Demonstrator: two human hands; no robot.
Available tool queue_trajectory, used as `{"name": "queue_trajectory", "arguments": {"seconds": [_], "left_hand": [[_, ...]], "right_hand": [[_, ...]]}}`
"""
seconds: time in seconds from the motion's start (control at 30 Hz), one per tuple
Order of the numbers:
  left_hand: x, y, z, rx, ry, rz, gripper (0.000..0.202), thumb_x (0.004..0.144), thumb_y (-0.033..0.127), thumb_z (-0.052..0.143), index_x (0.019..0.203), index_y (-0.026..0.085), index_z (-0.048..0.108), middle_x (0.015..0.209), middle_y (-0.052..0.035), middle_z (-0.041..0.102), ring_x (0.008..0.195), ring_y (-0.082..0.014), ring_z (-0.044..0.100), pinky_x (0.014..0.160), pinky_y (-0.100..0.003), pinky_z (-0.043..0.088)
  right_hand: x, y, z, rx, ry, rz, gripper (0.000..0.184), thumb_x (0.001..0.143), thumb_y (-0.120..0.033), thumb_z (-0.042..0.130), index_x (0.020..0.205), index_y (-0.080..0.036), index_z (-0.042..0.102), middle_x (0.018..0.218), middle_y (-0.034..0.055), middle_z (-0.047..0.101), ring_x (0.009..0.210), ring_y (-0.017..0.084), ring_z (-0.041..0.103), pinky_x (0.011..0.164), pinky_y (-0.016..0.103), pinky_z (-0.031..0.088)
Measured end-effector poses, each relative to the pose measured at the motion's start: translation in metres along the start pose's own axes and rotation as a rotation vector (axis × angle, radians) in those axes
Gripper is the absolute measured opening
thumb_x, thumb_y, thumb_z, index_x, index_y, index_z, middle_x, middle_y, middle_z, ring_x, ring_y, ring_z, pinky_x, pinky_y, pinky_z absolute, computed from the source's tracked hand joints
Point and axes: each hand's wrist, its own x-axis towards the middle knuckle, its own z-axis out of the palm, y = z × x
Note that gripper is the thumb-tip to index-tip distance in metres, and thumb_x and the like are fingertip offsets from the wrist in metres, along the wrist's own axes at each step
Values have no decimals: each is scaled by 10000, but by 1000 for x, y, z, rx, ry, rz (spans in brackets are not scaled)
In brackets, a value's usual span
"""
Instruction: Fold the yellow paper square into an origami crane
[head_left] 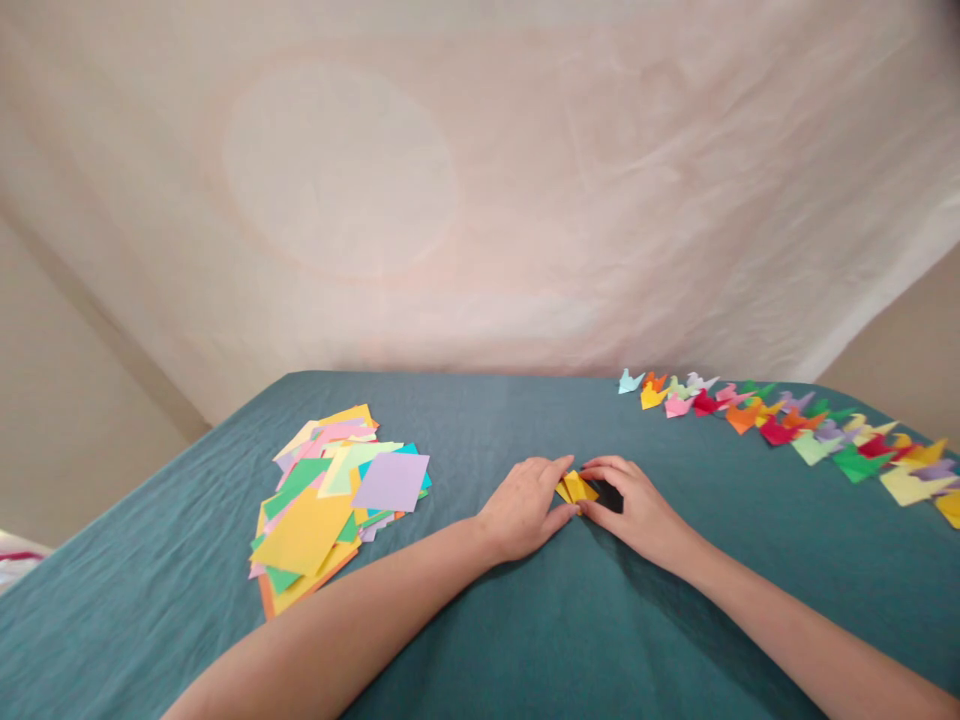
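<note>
- Closest in, my two bare forearms [352, 625] reach across the blue-green cloth [480, 650], slanting in from both sides towards the folded yellow paper [576, 487]!
- My left hand [521, 508] has the left side of it, fingers towards its far edge, thumb at its near edge.
- My right hand [634, 505] comes in from its right, thumb and fingers curved to pinch it; the thumb tips all but meet at its near edge.
- And the folded yellow paper itself: small, creased, plain yellow where it shows, gripped between both hands just at the cloth.
- Off to its left, well apart, a loose pile of coloured sheets [304, 535], faces plain, with a lilac square [391, 482] on the side towards it.
- Beyond it to the right, what a line-up: folded paper birds [776, 430] in many colours, a pale blue one [630, 382] at the far end.
- Farthest past it rises a pale backdrop [600, 200] with a big, faint round patch [341, 170]; printed mark or not, I can't tell.
</note>
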Motion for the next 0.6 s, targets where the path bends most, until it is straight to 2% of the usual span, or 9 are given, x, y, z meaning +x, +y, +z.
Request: {"name": "queue_trajectory", "arguments": {"seconds": [0.1, 0.23, 0.4, 0.6], "left_hand": [[0, 1, -1, -54, 1, 5, 518, 866, 322, 510, 1322, 194, 302, 1200, -110, 517, 1122, -228, 489, 979, -429, 381], [-1, 3, -3, -144, 6, -18, 517, 853, 242, 520, 1321, 208, 303, 1211, -100, 475, 1102, -212, 500, 954, -386, 423], [-1, 4, -1, -242, 46, -39, 536, 842, 183, 521, 1326, 232, 294, 1275, -96, 389, 1075, -192, 513, 923, -352, 458], [-1, 2, -3, -342, 63, 1, 488, 845, 137, 510, 1292, 227, 338, 1163, -76, 458, 917, -142, 543, 833, -302, 494]], "right_hand": [[-1, -3, -1, 14, -10, 13, 279, 757, -334, 627, 1001, -200, 601, 1072, 81, 572, 1001, 243, 524, 876, 408, 417], [-3, -10, -5, 118, -9, 45, 193, 759, -323, 626, 910, -206, 598, 1042, 65, 578, 978, 226, 534, 871, 384, 418], [-5, -28, -12, 333, -90, 106, 90, 836, -278, 518, 854, -203, 563, 869, 20, 598, 804, 166, 564, 745, 300, 453], [-9, -41, -18, 381, -87, 103, 119, 859, -295, 490, 829, -200, 556, 778, 7, 590, 721, 154, 544, 678, 278, 442]]}}
